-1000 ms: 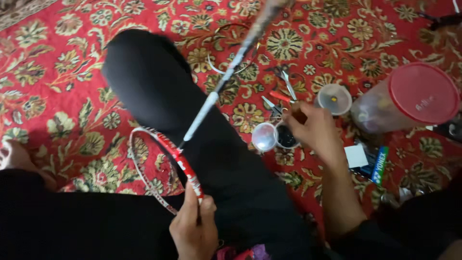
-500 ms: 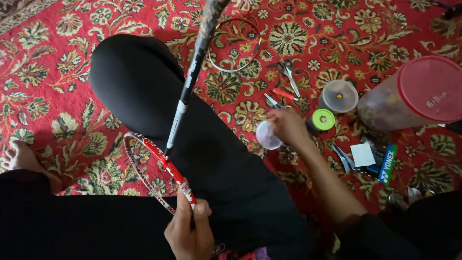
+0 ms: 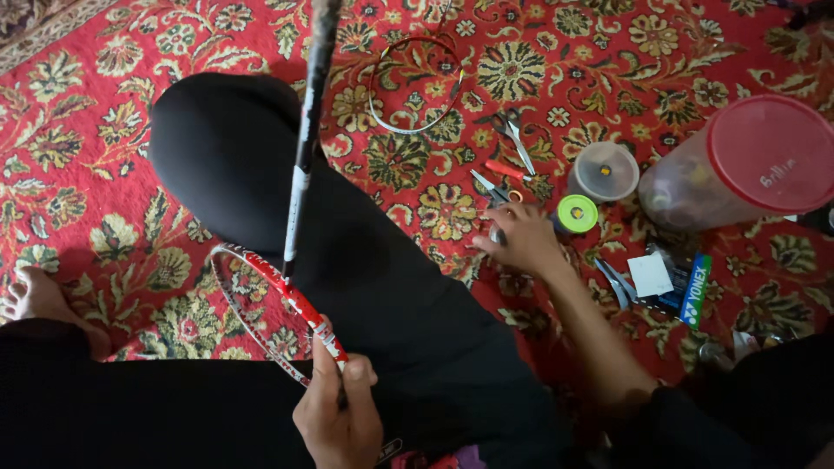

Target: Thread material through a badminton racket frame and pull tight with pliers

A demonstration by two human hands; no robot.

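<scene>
I sit on a red flowered carpet (image 3: 104, 113) with my black-clad knee (image 3: 226, 148) raised. My left hand (image 3: 339, 417) grips the red and white rim of a badminton racket (image 3: 291, 300) resting on my leg; its dark shaft (image 3: 306, 130) points up and away. My right hand (image 3: 521, 241) lies palm down on the carpet, fingers curled over something small that I cannot make out. It is next to a green reel (image 3: 577, 213) and a pair of cutters (image 3: 491, 189).
A loop of string (image 3: 413, 82) lies farther out, with pliers (image 3: 514, 135) and a red-handled tool (image 3: 504, 169) nearby. On the right stand a small clear tub (image 3: 604, 171) and a big jar with a red lid (image 3: 756, 156). A packet (image 3: 682, 287) lies nearer. My bare foot (image 3: 35, 300) is at left.
My right hand held a small clear round lid above the carpet and has dropped palm down beside the green reel. The racket shaft swung leftward and more upright.
</scene>
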